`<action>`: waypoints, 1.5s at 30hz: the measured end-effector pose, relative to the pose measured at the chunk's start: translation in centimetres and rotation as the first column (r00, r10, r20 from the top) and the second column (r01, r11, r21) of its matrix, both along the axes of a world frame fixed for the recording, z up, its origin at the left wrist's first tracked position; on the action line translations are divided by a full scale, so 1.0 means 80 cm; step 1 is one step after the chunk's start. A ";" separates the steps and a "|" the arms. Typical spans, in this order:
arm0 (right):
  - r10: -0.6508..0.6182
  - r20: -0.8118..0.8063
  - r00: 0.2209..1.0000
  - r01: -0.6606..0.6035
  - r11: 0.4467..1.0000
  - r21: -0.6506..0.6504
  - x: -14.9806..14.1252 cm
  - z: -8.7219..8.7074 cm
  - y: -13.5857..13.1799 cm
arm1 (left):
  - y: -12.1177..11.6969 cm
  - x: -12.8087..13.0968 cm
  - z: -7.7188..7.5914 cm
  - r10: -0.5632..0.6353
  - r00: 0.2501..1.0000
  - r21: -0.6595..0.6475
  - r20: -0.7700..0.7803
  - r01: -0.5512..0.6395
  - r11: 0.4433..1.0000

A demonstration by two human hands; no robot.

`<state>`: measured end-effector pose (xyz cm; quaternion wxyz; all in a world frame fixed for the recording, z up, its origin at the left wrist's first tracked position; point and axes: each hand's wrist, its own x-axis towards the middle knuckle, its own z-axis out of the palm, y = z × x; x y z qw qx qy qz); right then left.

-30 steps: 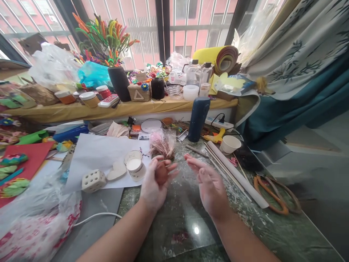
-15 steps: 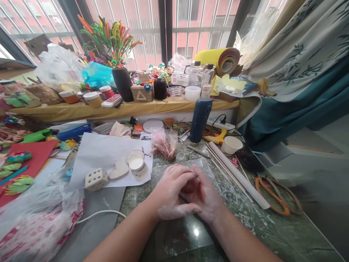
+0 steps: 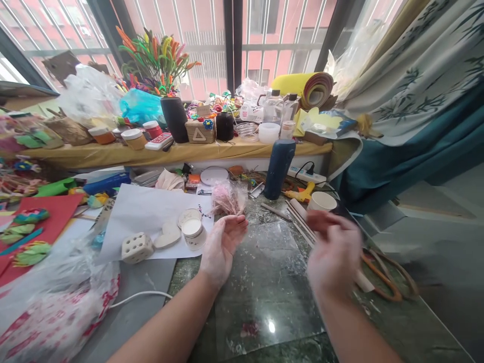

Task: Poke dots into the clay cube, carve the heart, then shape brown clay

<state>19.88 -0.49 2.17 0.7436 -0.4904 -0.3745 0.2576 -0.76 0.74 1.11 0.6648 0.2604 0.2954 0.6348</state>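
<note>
My left hand (image 3: 224, 248) hovers over the near part of the table, palm turned to the right, fingers stretched out and slightly cupped; no object shows in it. Whitish powder coats its skin. Opposite, my right hand (image 3: 335, 247) is raised with curled fingers and smeared by motion. A reddish-brown patch shows at its fingertips; whether this is a held lump or skin I cannot make out. Between the hands lies a clear plastic sheet (image 3: 270, 282) on the dark green tabletop. Just beyond my left fingertips sits a clear bag of pink material (image 3: 227, 197).
Left are a white jar (image 3: 193, 234), a heart-shaped piece (image 3: 168, 236), a large die (image 3: 137, 247) and a plastic bag (image 3: 56, 312). Behind stands a blue bottle (image 3: 279, 169). A glue gun (image 3: 300, 192), a paper cup (image 3: 322, 200), sticks and orange-handled scissors (image 3: 385, 285) are on the right.
A second ago my left hand held a reddish-brown lump. Both hands then cupped together over the sheet. Now they are apart, the right moved up and to the right, the left palm showing nothing.
</note>
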 end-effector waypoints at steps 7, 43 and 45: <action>0.475 0.035 0.879 -0.464 0.871 -0.161 -0.069 -0.013 -0.029 | -0.009 -0.007 0.019 0.060 0.992 -0.141 -0.109 -0.076 0.987; 0.604 -0.740 0.297 -0.887 0.461 0.021 -0.089 -0.002 -0.036 | -0.019 -0.017 0.020 0.119 0.655 0.289 -0.746 0.157 0.944; 0.549 -0.825 0.135 -0.913 0.393 0.113 -0.090 0.002 -0.034 | -0.020 -0.016 0.020 0.170 0.455 0.375 -0.874 0.407 0.833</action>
